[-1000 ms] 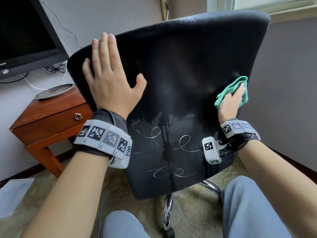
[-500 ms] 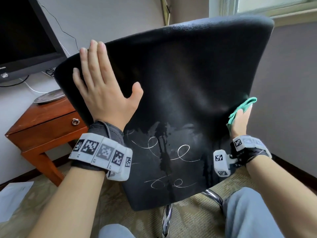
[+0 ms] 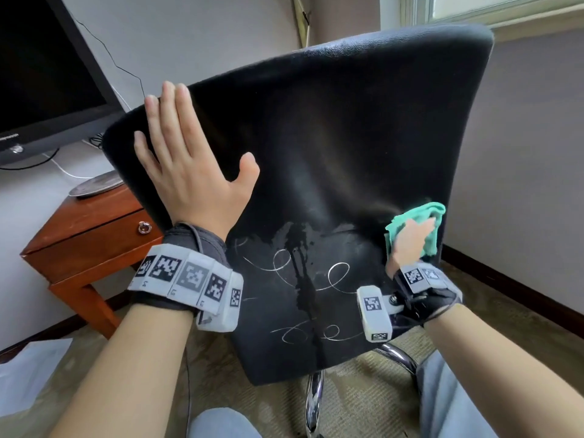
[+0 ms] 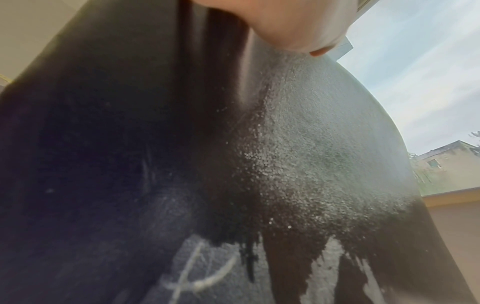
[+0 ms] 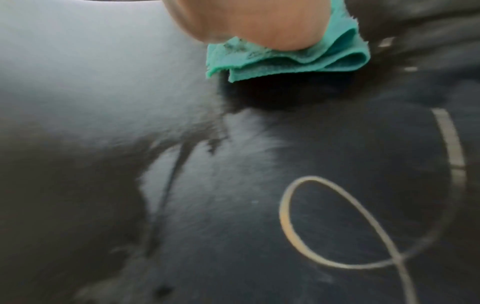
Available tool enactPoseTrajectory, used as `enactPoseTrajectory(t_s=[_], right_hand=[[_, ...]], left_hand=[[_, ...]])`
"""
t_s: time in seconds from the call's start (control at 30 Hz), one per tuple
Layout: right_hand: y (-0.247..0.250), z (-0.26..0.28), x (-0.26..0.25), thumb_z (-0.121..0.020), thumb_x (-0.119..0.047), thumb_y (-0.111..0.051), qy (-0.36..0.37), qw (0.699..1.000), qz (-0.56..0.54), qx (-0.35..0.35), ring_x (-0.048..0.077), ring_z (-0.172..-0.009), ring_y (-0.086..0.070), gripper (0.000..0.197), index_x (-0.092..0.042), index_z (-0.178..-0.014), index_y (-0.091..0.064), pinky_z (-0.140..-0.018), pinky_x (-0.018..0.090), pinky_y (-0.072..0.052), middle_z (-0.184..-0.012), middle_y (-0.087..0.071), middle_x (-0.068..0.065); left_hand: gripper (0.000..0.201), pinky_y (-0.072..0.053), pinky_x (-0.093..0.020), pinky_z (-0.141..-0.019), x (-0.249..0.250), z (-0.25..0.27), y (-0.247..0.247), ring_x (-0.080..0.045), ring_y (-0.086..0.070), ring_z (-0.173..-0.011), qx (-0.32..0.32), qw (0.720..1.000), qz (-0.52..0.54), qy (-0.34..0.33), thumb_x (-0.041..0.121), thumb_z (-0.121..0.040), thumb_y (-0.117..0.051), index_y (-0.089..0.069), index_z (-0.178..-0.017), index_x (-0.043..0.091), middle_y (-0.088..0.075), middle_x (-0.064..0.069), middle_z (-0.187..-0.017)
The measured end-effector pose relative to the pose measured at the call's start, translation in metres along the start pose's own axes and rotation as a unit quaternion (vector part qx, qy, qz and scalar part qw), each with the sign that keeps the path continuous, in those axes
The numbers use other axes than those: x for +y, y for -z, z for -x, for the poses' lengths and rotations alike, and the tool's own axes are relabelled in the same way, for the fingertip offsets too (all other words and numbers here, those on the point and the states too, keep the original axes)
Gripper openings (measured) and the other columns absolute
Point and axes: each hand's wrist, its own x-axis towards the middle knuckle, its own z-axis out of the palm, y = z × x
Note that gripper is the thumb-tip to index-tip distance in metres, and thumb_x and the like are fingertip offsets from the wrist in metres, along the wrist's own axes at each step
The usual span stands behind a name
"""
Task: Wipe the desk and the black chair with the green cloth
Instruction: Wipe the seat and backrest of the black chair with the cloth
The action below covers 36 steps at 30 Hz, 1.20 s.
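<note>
The black chair (image 3: 331, 137) has its backrest facing me, with white looping marks (image 3: 338, 273) and a dark wet streak (image 3: 300, 263) on its lower half. My left hand (image 3: 189, 172) lies flat with straight fingers on the backrest's upper left. My right hand (image 3: 409, 241) holds the bunched green cloth (image 3: 433, 213) against the backrest near its right edge. In the right wrist view, the cloth (image 5: 298, 61) is folded under my right hand (image 5: 259, 22), just above a white loop (image 5: 337, 222). The left wrist view shows my left hand (image 4: 285, 24) on the grainy chair surface (image 4: 311, 164).
A wooden side table (image 3: 88, 229) with a drawer stands at the left and bears a round metal dish (image 3: 94, 184). A black monitor (image 3: 41, 74) is above it. Paper (image 3: 28, 368) lies on the carpet. The chrome chair base (image 3: 313, 403) and my knee (image 3: 448, 399) are below.
My right hand went down along the chair's right edge with the cloth, then came back onto the backrest's face, lower than a second ago. My left hand stays flat in place.
</note>
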Motion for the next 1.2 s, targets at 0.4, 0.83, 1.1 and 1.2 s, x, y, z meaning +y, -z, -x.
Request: enactPoseTrajectory(t_s=[0.4, 0.83, 1.1, 1.2], right_hand=[[-0.023, 0.016, -0.044, -0.093, -0.006, -0.03, 0.171, 0.985, -0.001, 0.032, 0.016, -0.146, -0.006, 0.059, -0.016, -0.15, -0.019, -0.119, 0.033, -0.009, -0.159, -0.011, -0.001], [0.021, -0.026, 0.052, -0.088, -0.019, -0.03, -0.043, 0.992, 0.013, 0.119, 0.021, -0.091, -0.058, 0.058, -0.032, -0.145, -0.027, -0.077, 0.024, -0.052, -0.116, -0.057, 0.006], [0.028, -0.037, 0.002, -0.102, -0.023, -0.025, -0.13, 0.987, -0.094, 0.014, -0.003, -0.031, -0.046, 0.037, -0.029, -0.067, -0.034, -0.034, 0.007, -0.03, -0.04, -0.051, -0.009], [0.014, -0.032, -0.034, -0.1, -0.044, -0.022, -0.102, 0.981, -0.166, -0.001, 0.002, -0.041, -0.042, 0.045, -0.023, -0.064, -0.037, -0.036, 0.011, -0.033, -0.047, -0.044, -0.011]], left_hand=[[0.078, -0.02, -0.043, -0.107, -0.024, -0.001, -0.001, -0.03, -0.027, -0.14, 0.029, 0.997, -0.012, -0.07, 0.042, -0.082, -0.051, -0.028, -0.146, 0.004, -0.031, -0.014, -0.151], [0.084, -0.02, -0.046, -0.109, -0.013, 0.001, -0.007, -0.031, -0.026, -0.139, 0.052, 0.998, -0.022, -0.036, 0.047, -0.079, -0.051, -0.029, -0.145, 0.001, -0.032, -0.016, -0.15], [0.084, -0.019, -0.047, -0.111, -0.011, 0.002, 0.006, -0.029, -0.022, -0.142, -0.003, 1.0, -0.016, -0.025, 0.044, -0.078, -0.051, -0.025, -0.148, 0.005, -0.026, -0.013, -0.153], [0.083, -0.018, -0.048, -0.112, -0.01, 0.001, 0.009, -0.029, -0.02, -0.143, -0.021, 1.0, -0.001, -0.02, 0.045, -0.079, -0.047, -0.023, -0.148, 0.006, -0.025, -0.013, -0.154]])
